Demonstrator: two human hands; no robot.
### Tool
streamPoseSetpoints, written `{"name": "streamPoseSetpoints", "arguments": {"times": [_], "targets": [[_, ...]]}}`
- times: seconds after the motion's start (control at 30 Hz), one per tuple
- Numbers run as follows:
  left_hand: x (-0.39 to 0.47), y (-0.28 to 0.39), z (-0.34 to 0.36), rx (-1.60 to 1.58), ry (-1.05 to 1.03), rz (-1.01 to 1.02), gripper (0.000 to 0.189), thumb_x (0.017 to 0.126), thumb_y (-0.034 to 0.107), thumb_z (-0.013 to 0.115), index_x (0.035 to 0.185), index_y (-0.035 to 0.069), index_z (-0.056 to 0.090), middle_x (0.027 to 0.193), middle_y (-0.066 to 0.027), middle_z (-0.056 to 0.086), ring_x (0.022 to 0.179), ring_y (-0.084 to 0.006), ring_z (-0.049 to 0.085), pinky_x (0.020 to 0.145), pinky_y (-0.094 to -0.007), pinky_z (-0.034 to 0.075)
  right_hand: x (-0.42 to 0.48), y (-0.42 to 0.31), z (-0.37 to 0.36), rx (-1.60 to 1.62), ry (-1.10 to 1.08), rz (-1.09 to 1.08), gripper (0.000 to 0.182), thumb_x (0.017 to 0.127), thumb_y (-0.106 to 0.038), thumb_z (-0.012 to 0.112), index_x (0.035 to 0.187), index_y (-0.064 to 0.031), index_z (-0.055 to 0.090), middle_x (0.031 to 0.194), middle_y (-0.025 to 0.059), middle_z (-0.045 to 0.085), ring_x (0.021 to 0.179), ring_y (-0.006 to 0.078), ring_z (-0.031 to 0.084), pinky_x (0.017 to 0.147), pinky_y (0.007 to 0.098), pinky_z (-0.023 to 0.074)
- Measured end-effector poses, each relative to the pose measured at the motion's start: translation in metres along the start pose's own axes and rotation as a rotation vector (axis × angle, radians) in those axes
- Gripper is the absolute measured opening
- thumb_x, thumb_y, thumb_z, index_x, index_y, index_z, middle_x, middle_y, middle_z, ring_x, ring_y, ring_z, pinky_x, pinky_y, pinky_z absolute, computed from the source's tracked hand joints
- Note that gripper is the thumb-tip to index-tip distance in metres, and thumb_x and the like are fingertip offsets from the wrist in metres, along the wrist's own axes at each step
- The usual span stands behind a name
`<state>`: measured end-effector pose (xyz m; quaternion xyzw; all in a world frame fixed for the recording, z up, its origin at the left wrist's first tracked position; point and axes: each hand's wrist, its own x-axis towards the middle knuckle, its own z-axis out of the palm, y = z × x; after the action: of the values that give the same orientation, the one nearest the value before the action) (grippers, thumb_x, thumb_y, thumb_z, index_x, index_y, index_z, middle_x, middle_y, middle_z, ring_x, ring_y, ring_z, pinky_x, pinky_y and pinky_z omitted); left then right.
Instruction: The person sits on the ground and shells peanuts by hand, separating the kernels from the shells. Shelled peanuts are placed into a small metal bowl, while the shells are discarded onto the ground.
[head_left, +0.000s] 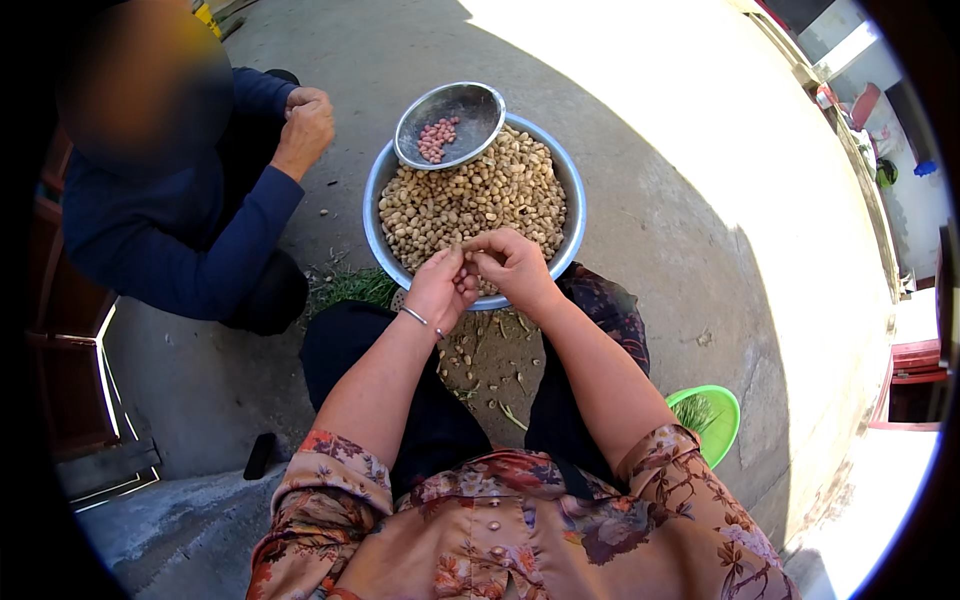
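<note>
A large metal basin (576, 217) full of unshelled peanuts (480, 199) stands before my knees. On its far left part rests a smaller metal bowl (476, 112), tilted, holding shelled reddish peanut kernels (437, 139). Over the basin's near edge, my left hand (442, 291) has its palm turned up and fingers curled, with a bracelet at the wrist. My right hand (514, 268) meets it at the fingertips, thumb and forefinger pinched together. Something small, perhaps a peanut, seems to be between the fingertips, but the fingers hide most of it.
A person in a dark blue top (180, 240) crouches at the left, hands together. Green plant stalks (349, 289) lie left of the basin. Peanut shells (465, 360) litter the ground between my feet. A green plastic basin (727, 427) with greens stands at the right; a dark flat object (259, 456) lies lower left.
</note>
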<state>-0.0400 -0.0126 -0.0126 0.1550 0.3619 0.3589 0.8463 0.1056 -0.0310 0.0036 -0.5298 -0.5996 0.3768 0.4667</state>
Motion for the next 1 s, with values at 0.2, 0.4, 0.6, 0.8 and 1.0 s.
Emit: {"name": "streamPoseSetpoints", "arguments": {"times": [0.2, 0.4, 0.6, 0.8, 1.0], "targets": [[0.003, 0.0, -0.009, -0.048, -0.015, -0.015, 0.021, 0.098, 0.026, 0.042, 0.089, 0.009, 0.051, 0.074, 0.0013, 0.051, 0.061, -0.0075, 0.049, 0.053, -0.0203, 0.045, -0.004, -0.008, 0.001, -0.338, -0.002, -0.204, 0.016, 0.075, -0.008, 0.065, 0.091, -0.0098, 0.068, 0.079, 0.0099, 0.06, 0.073, 0.0275, 0.061, 0.067, 0.0339, 0.0503], [-0.003, 0.005, 0.004, -0.025, 0.06, -0.011, 0.015, 0.097, 0.022, 0.046, 0.092, 0.01, 0.053, 0.073, 0.0019, 0.052, 0.058, -0.0065, 0.047, 0.051, -0.0199, 0.043, -0.002, 0.007, 0.001, 0.125, 0.03, 0.134, 0.015, 0.081, -0.007, 0.061, 0.095, -0.0031, 0.066, 0.082, 0.0049, 0.063, 0.073, 0.0156, 0.061, 0.066, 0.0294, 0.0495], [0.002, 0.011, -0.014, -0.013, 0.271, 0.161, 0.013, 0.095, 0.018, 0.048, 0.098, 0.007, 0.055, 0.073, 0.0021, 0.053, 0.057, -0.005, 0.045, 0.049, -0.0191, 0.042, 0.0, -0.023, -0.018, 0.324, -0.243, 0.462, 0.017, 0.081, -0.01, 0.062, 0.095, -0.0007, 0.066, 0.082, 0.0021, 0.064, 0.073, 0.0103, 0.059, 0.066, 0.0242, 0.0482], [0.001, 0.021, -0.016, -0.048, 0.34, 0.263, 0.016, 0.096, 0.02, 0.046, 0.095, 0.007, 0.054, 0.074, 0.0021, 0.051, 0.056, -0.0054, 0.044, 0.047, -0.0188, 0.041, 0.0, 0.005, -0.011, -0.243, -0.095, 0.283, 0.016, 0.075, -0.013, 0.063, 0.088, -0.005, 0.068, 0.082, 0.0131, 0.065, 0.075, 0.0263, 0.063, 0.071, 0.0361, 0.0496], [0.001, 0.023, -0.021, -0.031, 0.418, 0.295, 0.013, 0.094, 0.02, 0.049, 0.095, 0.009, 0.055, 0.076, 0.0016, 0.053, 0.058, -0.0061, 0.047, 0.049, -0.0202, 0.043, 0.004, 0.018, 0.009, -0.535, -0.045, -0.131, 0.012, 0.073, -0.009, 0.061, 0.082, -0.0111, 0.069, 0.086, 0.0087, 0.064, 0.084, 0.0258, 0.06, 0.075, 0.0358, 0.0495]]}}
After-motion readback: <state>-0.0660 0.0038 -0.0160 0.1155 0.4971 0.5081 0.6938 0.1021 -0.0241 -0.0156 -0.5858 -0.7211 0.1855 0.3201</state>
